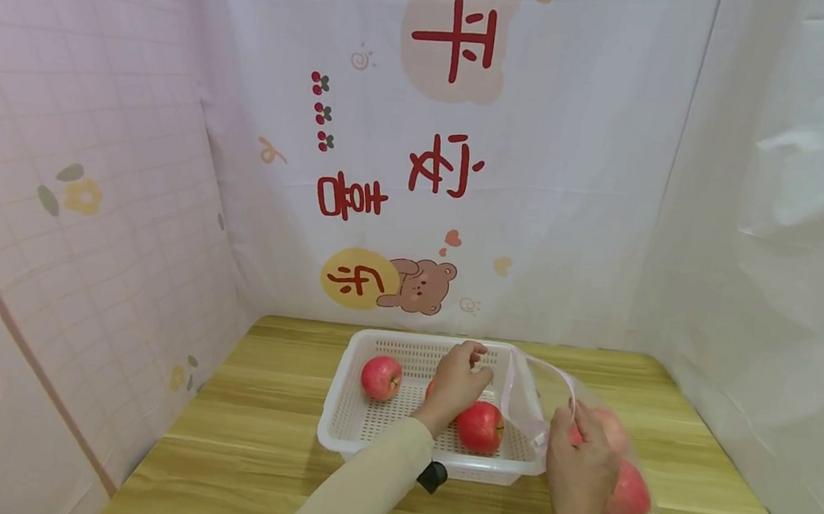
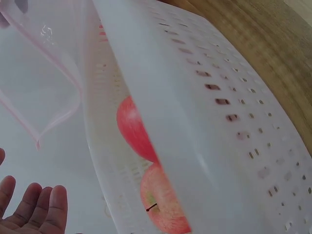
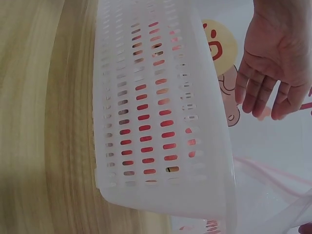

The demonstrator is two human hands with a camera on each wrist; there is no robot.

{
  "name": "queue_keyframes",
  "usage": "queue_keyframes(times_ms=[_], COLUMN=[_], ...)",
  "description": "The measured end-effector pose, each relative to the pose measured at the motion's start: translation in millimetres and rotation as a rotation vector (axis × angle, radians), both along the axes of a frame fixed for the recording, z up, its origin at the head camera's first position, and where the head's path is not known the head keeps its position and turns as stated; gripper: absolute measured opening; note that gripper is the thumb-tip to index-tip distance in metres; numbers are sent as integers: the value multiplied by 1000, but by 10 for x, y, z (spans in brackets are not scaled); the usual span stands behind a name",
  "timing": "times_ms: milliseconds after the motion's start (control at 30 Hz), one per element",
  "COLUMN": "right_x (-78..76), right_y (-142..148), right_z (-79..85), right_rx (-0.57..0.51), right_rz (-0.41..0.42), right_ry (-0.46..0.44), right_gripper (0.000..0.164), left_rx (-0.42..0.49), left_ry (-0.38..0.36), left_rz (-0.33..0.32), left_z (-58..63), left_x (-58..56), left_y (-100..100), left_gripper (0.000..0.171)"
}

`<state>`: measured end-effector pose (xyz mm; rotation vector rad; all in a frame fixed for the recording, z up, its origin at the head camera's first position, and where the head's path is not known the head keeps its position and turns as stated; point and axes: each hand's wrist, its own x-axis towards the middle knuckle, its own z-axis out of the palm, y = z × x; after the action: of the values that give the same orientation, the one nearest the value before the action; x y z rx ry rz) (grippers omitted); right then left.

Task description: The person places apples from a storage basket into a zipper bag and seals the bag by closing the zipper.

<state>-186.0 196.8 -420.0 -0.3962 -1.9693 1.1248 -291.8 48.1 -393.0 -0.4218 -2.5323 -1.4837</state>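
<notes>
Above the white basket (image 1: 427,470), my left hand (image 1: 457,386) hangs with loosely bent fingers and nothing in them. In the left wrist view the fingers of that hand (image 2: 36,209) are spread apart. Under it in the basket lie a red apple (image 1: 480,427) and another apple, mostly hidden behind the hand. A third apple (image 1: 380,378) sits at the basket's left. My right hand (image 1: 582,467) grips the rim of a clear plastic bag (image 1: 527,395) with a pink edge. The bag's mouth gapes over the basket's right rim, and apples (image 1: 628,493) lie inside it.
The basket stands on a wood-grain table (image 1: 226,447). A printed white cloth (image 1: 582,141) with red characters and a bear hangs behind, and more cloth closes off both sides. A small black object (image 1: 432,477) shows by the left sleeve.
</notes>
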Motion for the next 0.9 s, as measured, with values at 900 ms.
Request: queue_keyframes(times_ms=[900], right_x=[4], right_y=[7], right_z=[-55], right_rx=[52], right_rz=[-47], right_ry=[31], right_gripper=[28], left_rx=[-51], left_ry=[-76], left_rz=[-79], left_z=[165], left_x=[-316], left_y=[-912], left_gripper=[51])
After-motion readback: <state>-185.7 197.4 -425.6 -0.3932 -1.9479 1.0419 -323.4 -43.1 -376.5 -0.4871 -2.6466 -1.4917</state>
